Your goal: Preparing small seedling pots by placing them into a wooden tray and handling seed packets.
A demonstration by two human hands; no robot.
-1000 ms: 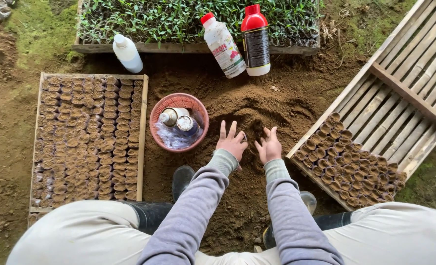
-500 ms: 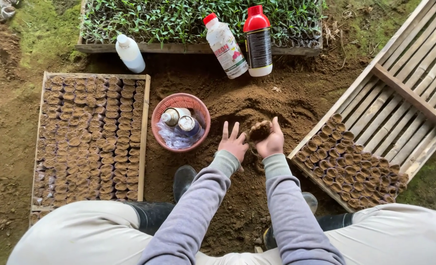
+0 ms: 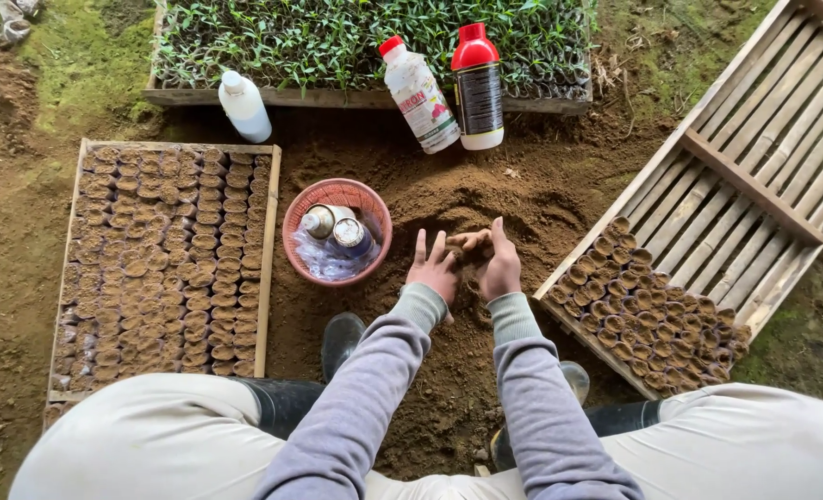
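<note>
Soil, loose, brown and crumbly, is cupped as a small clod (image 3: pixel 470 243) between both hands above the heaped soil mound (image 3: pixel 486 199) at the middle of the ground. The left hand (image 3: pixel 433 268) has its fingers straight and slightly fanned, while the right hand (image 3: pixel 499 267) curls inward, its thumb side pressing the clod against the left fingers. Both wrists emerge from ribbed, pale green cuffs on grey knit sleeves. Just left of the hands sits a round pink woven plastic basket (image 3: pixel 336 196) holding two metal-lidded jars and crumpled clear plastic. Farther left lies a flat wooden tray (image 3: pixel 270 241) packed in tight rows with small cylindrical, soil-filled pots of rolled brown leaf. To the right, a slatted bamboo tray (image 3: pixel 745 139) lies at an angle, its near corner filled with a cluster of the same round pots and the rest showing bare slats. Beyond the mound lean a white bottle with a red cap (image 3: pixel 419 93) and a dark bottle with a red cap (image 3: pixel 477 88), with a smaller plain white bottle (image 3: pixel 244 106) to their left, all in front of a seedling tray (image 3: pixel 337 96) dense with thin green shoots. Dark rubber boots and pale trousers frame the bottom edge.
</note>
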